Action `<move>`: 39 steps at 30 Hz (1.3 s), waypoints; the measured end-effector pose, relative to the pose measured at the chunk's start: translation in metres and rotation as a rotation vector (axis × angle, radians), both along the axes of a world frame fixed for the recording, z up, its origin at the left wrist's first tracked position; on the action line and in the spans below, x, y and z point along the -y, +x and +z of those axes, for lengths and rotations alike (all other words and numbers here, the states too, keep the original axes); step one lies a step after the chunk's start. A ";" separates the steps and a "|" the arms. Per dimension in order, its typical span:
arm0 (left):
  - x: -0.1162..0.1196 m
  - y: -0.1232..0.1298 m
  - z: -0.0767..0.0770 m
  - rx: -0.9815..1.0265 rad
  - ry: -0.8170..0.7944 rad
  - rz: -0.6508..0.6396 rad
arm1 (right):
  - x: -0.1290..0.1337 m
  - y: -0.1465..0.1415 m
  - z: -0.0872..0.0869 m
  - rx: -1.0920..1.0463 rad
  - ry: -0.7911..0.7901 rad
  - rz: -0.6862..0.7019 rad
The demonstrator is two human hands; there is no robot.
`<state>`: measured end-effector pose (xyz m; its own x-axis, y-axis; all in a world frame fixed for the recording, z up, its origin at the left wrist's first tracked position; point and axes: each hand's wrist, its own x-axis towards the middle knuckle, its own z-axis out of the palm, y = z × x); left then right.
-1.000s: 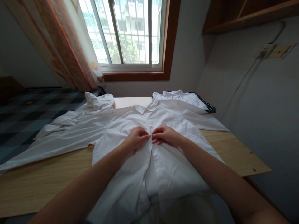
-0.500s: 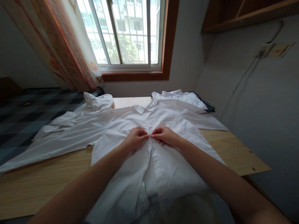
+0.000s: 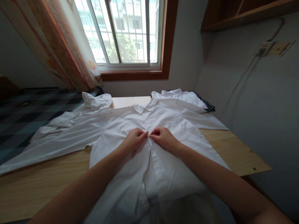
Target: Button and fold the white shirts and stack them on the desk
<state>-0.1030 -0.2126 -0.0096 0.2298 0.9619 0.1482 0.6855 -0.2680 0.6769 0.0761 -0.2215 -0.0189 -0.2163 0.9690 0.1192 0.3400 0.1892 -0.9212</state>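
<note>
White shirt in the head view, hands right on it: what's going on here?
A person has both bare hands at the middle of a white shirt spread on a wooden table. The left hand and right hand pinch the front edges, fingertips close together. Below them the front gapes open; above, it lies together up toward the collar. More folded clothing sits at the far right.

Left hand [image 3: 135, 137]: bare, slim-fingered
Right hand [image 3: 164, 137]: bare as well, just as slim
Wrists [image 3: 177, 147]: bare, slender from where I stand
Forearms [image 3: 95, 175]: bare, tapering
</note>
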 end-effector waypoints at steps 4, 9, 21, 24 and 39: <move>-0.002 0.001 -0.002 -0.048 0.003 -0.018 | 0.003 -0.002 0.006 0.111 0.071 -0.004; -0.004 0.001 -0.005 -0.058 0.008 0.000 | 0.005 -0.005 0.006 0.193 0.181 -0.041; -0.007 0.000 -0.008 -0.077 0.022 -0.017 | 0.009 -0.008 0.005 0.321 0.210 -0.070; -0.008 0.002 -0.010 -0.084 0.033 -0.005 | 0.008 -0.007 0.007 0.312 0.214 -0.057; -0.007 0.004 -0.008 0.007 -0.019 0.009 | 0.010 -0.005 0.008 0.444 0.193 0.016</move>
